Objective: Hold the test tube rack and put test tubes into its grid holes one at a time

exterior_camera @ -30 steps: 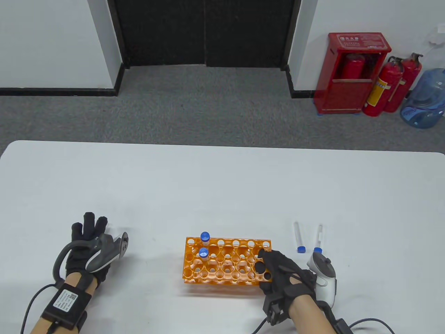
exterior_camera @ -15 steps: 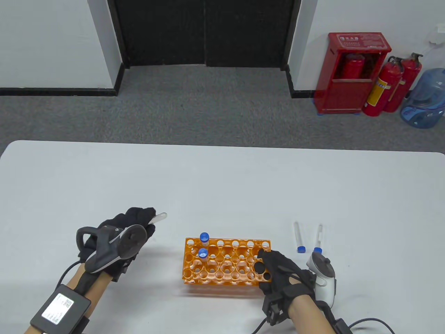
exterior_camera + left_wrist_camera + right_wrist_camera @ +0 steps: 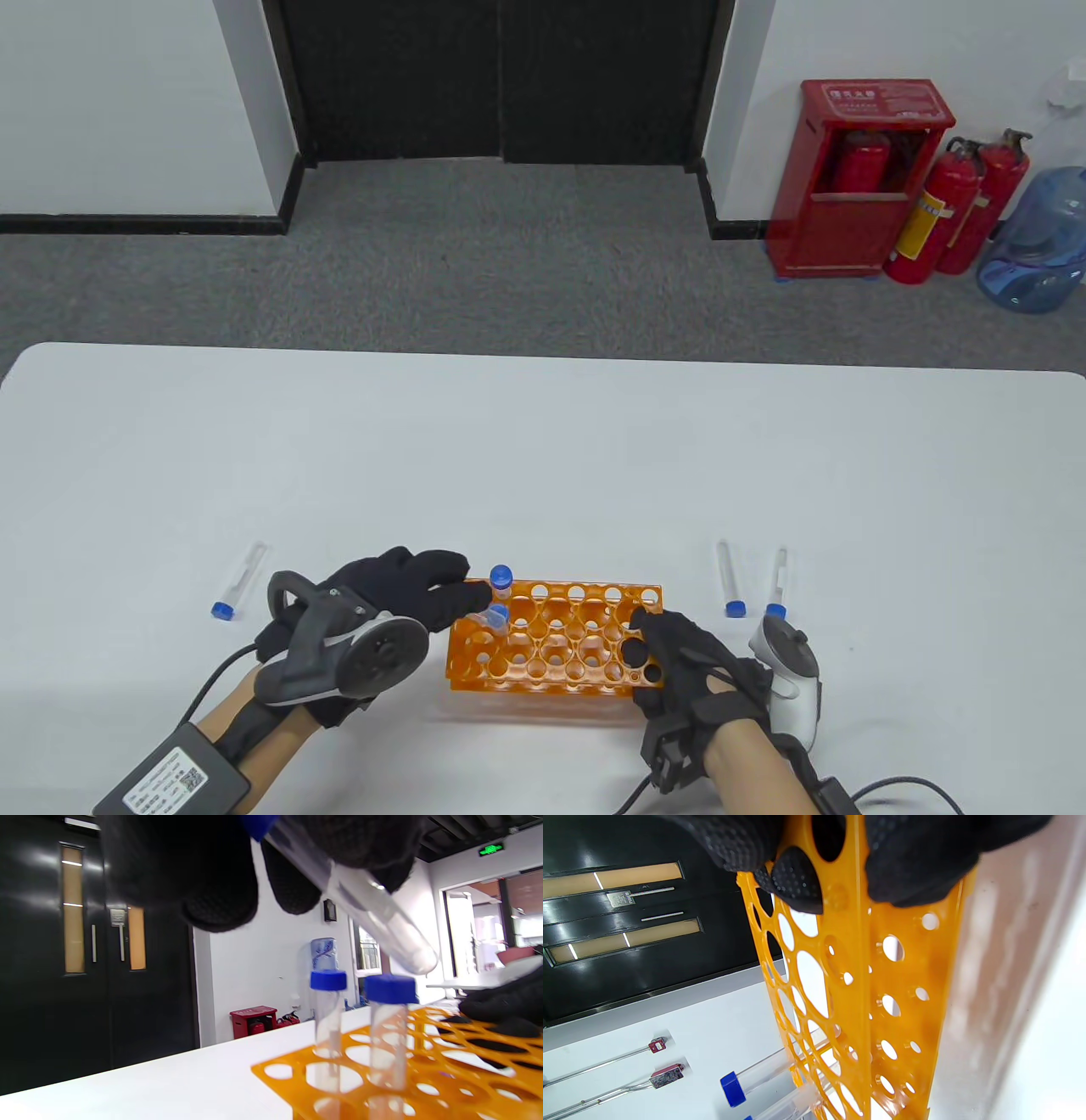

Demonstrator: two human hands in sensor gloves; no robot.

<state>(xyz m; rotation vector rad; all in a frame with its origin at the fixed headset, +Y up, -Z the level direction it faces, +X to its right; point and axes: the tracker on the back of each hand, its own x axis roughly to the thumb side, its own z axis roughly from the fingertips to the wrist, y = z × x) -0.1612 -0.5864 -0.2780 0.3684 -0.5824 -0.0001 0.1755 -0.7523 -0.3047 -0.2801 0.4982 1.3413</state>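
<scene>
Your left hand [image 3: 399, 594] pinches a clear plastic test tube with a blue cap [image 3: 352, 895] between gloved fingers [image 3: 220, 895], as the left wrist view shows. The tube is tilted, its rounded bottom hanging just above the caps of the two blue-capped tubes already standing upright [image 3: 388, 1035] at the left end of the orange plastic test tube rack [image 3: 556, 641]. From the table view the held tube itself is hidden behind your fingers, which sit at the rack's far left corner.

Your right hand [image 3: 687, 671] grips the rack's right end, thumb and fingers closed over its edge, steadying it on the white table [image 3: 543, 458].

By my reading, you are on the third insertion: tube carried over, not yet in a hole. The next move calls for bringing the tube upright, steering its tip clear of the two standing caps, and lowering it into a free hole beside them. Keep your right grip firm so the rack does not slide.

Three more clear capped tubes lie flat on the table: one to the left [image 3: 239, 581] of your left hand, two to the right [image 3: 730, 577] just beyond your right hand.
</scene>
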